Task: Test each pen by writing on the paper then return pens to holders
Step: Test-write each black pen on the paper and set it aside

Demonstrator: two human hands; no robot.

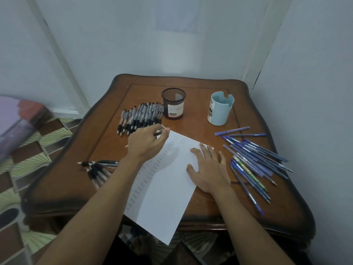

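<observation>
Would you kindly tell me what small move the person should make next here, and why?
Probably lower the pen in the left hand onto the paper and write: the pen is gripped at the sheet's far end, while the right hand lies flat, steadying it.

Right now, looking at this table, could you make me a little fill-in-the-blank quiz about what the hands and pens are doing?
1. The left hand grips a ____.
2. The right hand lies flat on the ____.
3. The mesh holder is coloured ____.
4. The blue pens lie loose on the table, on the person's ____ side.

Missing words: pen; paper; black; right.
</observation>
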